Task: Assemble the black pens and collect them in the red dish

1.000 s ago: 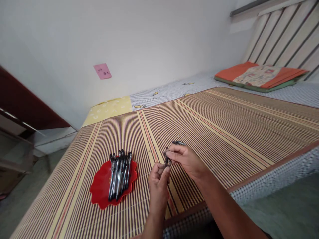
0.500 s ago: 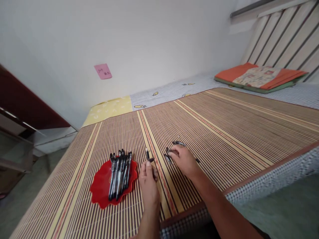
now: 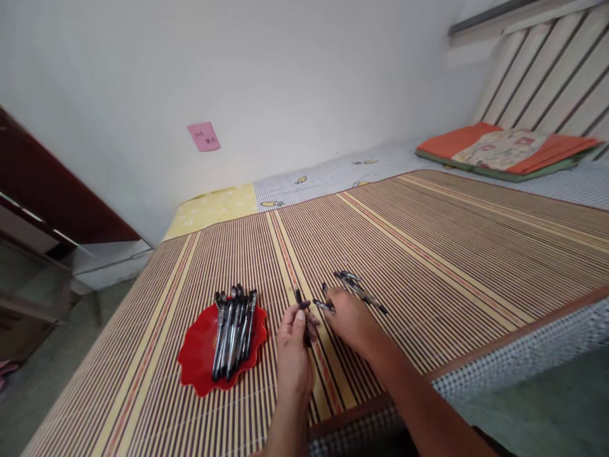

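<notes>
My left hand (image 3: pixel 294 343) is closed round a black pen (image 3: pixel 299 301), whose tip points up and away from me. Just to its right, my right hand (image 3: pixel 349 318) rests low on the striped bamboo mat (image 3: pixel 428 241), fingers pinched on a small dark pen part (image 3: pixel 323 306). More loose pens and pen parts (image 3: pixel 360 289) lie on the mat just beyond the right hand. To the left, a red wavy-edged dish (image 3: pixel 200 362) holds several black pens (image 3: pixel 233 327) side by side.
The mat covers a bed against a white wall with a pink note (image 3: pixel 203 136). An orange and patterned cushion (image 3: pixel 504 147) lies at the far right by a slatted headboard (image 3: pixel 547 70). A dark red cabinet (image 3: pixel 42 197) stands left. The bed's near edge (image 3: pixel 476 374) borders grey floor.
Both hands held a pen together above the mat; they have since parted. The left hand keeps the pen, and the right hand has dropped to the loose parts on the mat.
</notes>
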Motion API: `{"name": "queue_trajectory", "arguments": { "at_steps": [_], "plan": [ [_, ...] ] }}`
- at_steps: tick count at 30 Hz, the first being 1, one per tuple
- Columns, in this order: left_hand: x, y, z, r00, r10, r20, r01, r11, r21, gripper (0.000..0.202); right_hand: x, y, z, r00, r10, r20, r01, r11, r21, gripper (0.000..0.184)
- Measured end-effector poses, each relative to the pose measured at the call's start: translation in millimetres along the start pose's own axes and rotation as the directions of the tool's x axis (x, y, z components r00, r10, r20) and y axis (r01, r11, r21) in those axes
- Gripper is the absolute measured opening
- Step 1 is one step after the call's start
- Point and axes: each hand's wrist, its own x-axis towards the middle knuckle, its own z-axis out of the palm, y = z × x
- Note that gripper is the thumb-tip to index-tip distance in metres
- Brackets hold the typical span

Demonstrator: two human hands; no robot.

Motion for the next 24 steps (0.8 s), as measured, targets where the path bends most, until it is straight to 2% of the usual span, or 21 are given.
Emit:
{"name": "queue_trajectory", "arguments": {
  "at_steps": [2, 3, 6, 8, 10, 13, 17, 24],
  "plan": [
    [-1, 0, 0.1, 0.999, 0.026, 0.021, -0.028, 0.997, 0.077, 0.028, 3, 6, -7, 0.994, 0.022, -0.103, 0.002, 0.972, 0.234, 0.011],
    [-2, 0, 0.5, 0.999, 0.027, 0.033, -0.031, 0.992, 0.123, 0.027, 4, 9, -12, 0.988, 0.046, -0.149, 0.013, 0.929, 0.369, 0.017],
    [-6, 2, 2.5, 0.997, 0.007, 0.072, -0.026, 0.963, 0.269, 0.027, 5, 14, -26, 0.974, 0.109, -0.197, 0.069, 0.689, 0.721, 0.034],
    [-8, 2, 4.0, 0.994, 0.01, 0.113, -0.048, 0.938, 0.343, 0.026, 3, 14, -34, 0.976, 0.104, -0.192, 0.107, 0.537, 0.837, 0.034],
    [-9, 2, 5.3, 0.989, 0.017, 0.15, -0.076, 0.915, 0.397, 0.025, 1, 12, -39, 0.976, 0.083, -0.203, 0.142, 0.467, 0.873, 0.034],
    [-9, 1, 6.8, 0.984, 0.017, 0.177, -0.098, 0.884, 0.457, 0.025, -2, 9, -43, 0.978, 0.039, -0.203, 0.158, 0.49, 0.857, 0.034],
    [-11, 0, 8.3, 0.981, 0.031, 0.19, -0.121, 0.868, 0.481, 0.025, -5, 9, -47, 0.987, -0.064, -0.147, 0.158, 0.548, 0.822, 0.029],
    [-13, 3, 8.8, 0.973, 0.035, 0.23, -0.149, 0.852, 0.502, 0.023, -7, 17, -48, 0.985, -0.139, -0.103, 0.168, 0.629, 0.759, 0.024]
  ]
}}
